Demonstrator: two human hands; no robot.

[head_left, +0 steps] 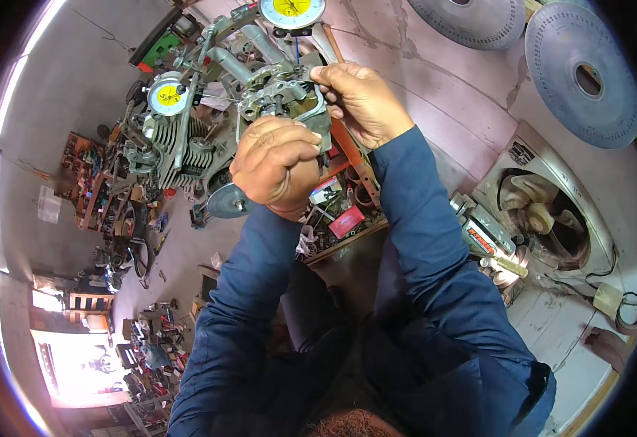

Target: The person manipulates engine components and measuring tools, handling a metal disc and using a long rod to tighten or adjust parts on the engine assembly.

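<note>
At two o'clock, a round grey disc [560, 80]; at three o'clock, a fan [542, 218]; at eight, a bright opening [85, 368]; at nine, a paper sheet [49, 205].

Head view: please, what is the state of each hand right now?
Left hand: closed; anything inside it is hidden.
Right hand: partly closed at the metal assembly; whether it grips cannot be told.

The long navy sleeves [424, 197] are creased; the left hand [278, 164] and right hand [366, 100] are bare. The trousers [310, 306] look dark.
</note>
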